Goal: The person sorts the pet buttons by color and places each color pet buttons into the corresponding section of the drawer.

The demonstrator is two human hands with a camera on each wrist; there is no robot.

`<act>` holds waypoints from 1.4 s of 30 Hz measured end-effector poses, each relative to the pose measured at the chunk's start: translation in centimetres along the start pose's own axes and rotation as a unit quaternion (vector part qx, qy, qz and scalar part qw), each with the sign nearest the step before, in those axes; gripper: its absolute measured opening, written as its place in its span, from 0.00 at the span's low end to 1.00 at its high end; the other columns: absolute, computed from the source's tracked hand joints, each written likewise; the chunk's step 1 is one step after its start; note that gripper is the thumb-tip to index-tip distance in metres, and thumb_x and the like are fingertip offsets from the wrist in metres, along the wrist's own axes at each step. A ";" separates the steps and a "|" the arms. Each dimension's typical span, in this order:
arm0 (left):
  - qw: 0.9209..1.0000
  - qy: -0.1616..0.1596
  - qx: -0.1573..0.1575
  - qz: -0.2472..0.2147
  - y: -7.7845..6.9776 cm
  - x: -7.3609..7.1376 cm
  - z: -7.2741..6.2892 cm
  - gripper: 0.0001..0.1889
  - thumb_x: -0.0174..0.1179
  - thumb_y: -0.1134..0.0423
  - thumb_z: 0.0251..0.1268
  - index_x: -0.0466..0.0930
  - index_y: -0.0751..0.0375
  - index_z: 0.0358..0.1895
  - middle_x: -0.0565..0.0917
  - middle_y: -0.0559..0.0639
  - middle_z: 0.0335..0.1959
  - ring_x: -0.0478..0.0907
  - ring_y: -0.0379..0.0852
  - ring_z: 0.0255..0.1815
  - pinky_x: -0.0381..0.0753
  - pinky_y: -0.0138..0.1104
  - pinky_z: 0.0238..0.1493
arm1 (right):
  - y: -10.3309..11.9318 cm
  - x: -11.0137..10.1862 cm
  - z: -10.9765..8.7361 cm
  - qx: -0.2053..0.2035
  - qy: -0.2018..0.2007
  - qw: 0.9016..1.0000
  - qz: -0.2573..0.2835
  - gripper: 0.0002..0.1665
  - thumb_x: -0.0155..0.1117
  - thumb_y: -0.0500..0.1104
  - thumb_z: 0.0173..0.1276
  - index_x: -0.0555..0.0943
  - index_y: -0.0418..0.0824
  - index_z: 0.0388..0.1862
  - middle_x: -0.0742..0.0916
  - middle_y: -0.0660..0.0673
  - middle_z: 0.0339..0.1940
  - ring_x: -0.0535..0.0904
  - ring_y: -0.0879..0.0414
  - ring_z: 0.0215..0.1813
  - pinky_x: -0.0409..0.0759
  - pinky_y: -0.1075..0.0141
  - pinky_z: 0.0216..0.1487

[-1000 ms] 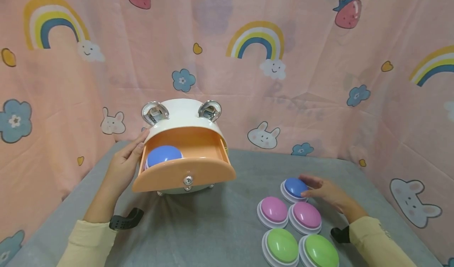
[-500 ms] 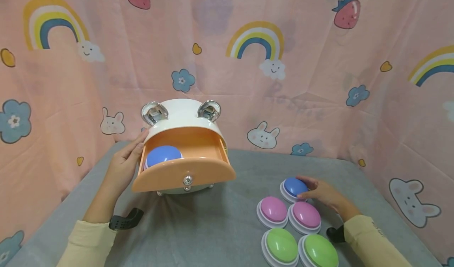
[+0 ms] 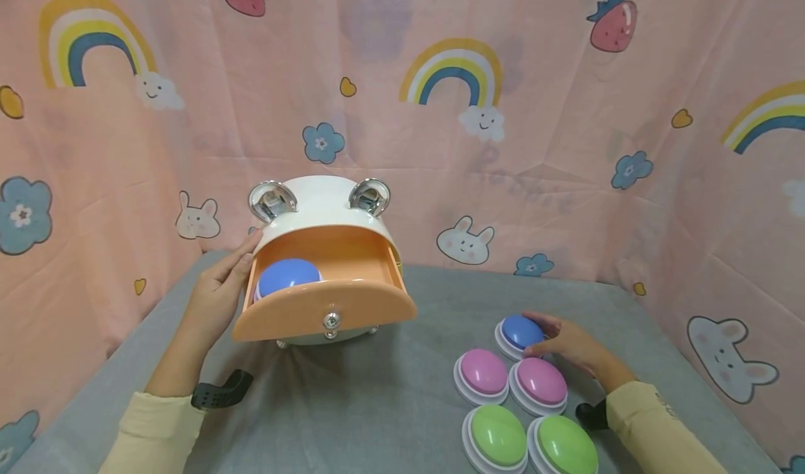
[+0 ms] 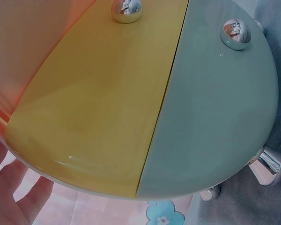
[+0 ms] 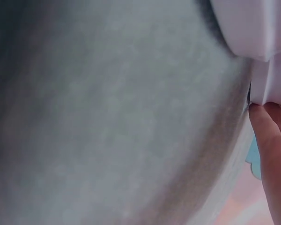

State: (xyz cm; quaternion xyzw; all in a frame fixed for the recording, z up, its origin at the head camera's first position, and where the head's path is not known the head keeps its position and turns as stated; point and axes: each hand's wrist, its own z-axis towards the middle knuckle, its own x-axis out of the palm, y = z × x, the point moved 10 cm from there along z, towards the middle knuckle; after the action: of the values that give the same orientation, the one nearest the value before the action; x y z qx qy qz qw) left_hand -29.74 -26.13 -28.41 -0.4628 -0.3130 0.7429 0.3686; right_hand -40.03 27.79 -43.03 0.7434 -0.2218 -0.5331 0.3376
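A small toy chest (image 3: 323,198) with a white top and two chrome ears stands left of centre in the head view. Its orange drawer (image 3: 333,306) is pulled out, with a blue dome button (image 3: 289,277) in its left side. My left hand (image 3: 216,296) lies along the chest's left side, fingers fairly straight. In the left wrist view the yellow drawer front (image 4: 93,103) and grey-green drawer front (image 4: 215,108) are closed. At the right, my right hand (image 3: 572,345) holds another blue dome button (image 3: 520,332) at its right edge, thumb in front and fingers behind.
Two pink dome buttons, one left (image 3: 483,372) and one right (image 3: 541,382), sit just before the blue one. Two green buttons, one left (image 3: 499,435) and one right (image 3: 566,446), are nearer. A pink patterned curtain (image 3: 402,145) hangs behind the grey table (image 3: 352,404).
My right hand has shifted slightly left, its thumb and fingers coming further around the blue button on the table. The left hand, chest and drawer look unchanged.
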 end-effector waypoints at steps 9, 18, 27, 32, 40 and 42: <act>1.000 0.002 0.003 -0.001 0.0 0.0 -0.1 0.26 0.40 0.46 0.81 0.61 0.41 0.77 0.60 0.46 0.79 0.55 0.56 0.81 0.64 0.61 0.72 | 0.8 -1.9 -0.5 -0.012 -0.039 0.999 0.009 0.53 0.73 0.52 0.62 0.58 0.36 0.78 0.62 0.27 0.78 0.53 0.26 0.78 0.60 0.32 0.73; 1.000 0.003 0.004 -0.003 -0.1 0.0 0.1 0.25 0.41 0.45 0.80 0.61 0.39 0.76 0.60 0.45 0.79 0.55 0.56 0.80 0.63 0.62 0.73 | 4.2 -5.2 -2.0 -0.050 -0.072 0.996 0.034 0.49 0.67 0.52 0.69 0.56 0.38 0.80 0.61 0.27 0.78 0.57 0.29 0.77 0.64 0.36 0.73; 1.000 0.002 0.002 -0.007 -0.2 0.0 0.0 0.25 0.41 0.45 0.80 0.61 0.40 0.76 0.61 0.46 0.79 0.55 0.56 0.80 0.63 0.62 0.72 | 8.2 -5.5 -2.8 -0.075 -0.076 0.993 0.043 0.47 0.65 0.53 0.70 0.56 0.39 0.80 0.61 0.29 0.79 0.57 0.30 0.77 0.63 0.35 0.73; 1.000 0.001 0.005 -0.006 -0.3 -0.2 -0.1 0.26 0.41 0.46 0.81 0.61 0.42 0.77 0.60 0.48 0.79 0.55 0.57 0.80 0.63 0.62 0.72 | 10.5 -5.0 -2.6 -0.084 -0.069 0.993 0.052 0.48 0.66 0.53 0.69 0.56 0.40 0.80 0.60 0.30 0.80 0.56 0.31 0.78 0.60 0.34 0.75; 1.000 0.000 0.000 -0.003 -0.1 -0.1 -0.1 0.26 0.40 0.46 0.81 0.60 0.43 0.77 0.59 0.49 0.79 0.55 0.58 0.81 0.64 0.63 0.71 | 14.0 -4.1 -2.0 -0.120 -0.061 0.989 0.058 0.43 0.66 0.52 0.69 0.61 0.43 0.79 0.66 0.33 0.78 0.62 0.34 0.76 0.67 0.38 0.73; 1.000 0.001 -0.001 -0.005 -0.1 0.0 -0.1 0.26 0.40 0.46 0.81 0.60 0.43 0.77 0.59 0.49 0.79 0.55 0.57 0.81 0.64 0.62 0.72 | 14.6 -3.8 -2.0 -0.129 -0.054 0.988 0.063 0.42 0.65 0.51 0.70 0.62 0.42 0.78 0.68 0.34 0.77 0.65 0.36 0.75 0.73 0.47 0.70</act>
State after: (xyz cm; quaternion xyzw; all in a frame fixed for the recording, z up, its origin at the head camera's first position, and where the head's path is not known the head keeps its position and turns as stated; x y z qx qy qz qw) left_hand -29.65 -26.05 -28.32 -0.4618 -0.3158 0.7405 0.3723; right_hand -38.98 21.07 -29.40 0.6480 -0.2156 -0.5744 0.4513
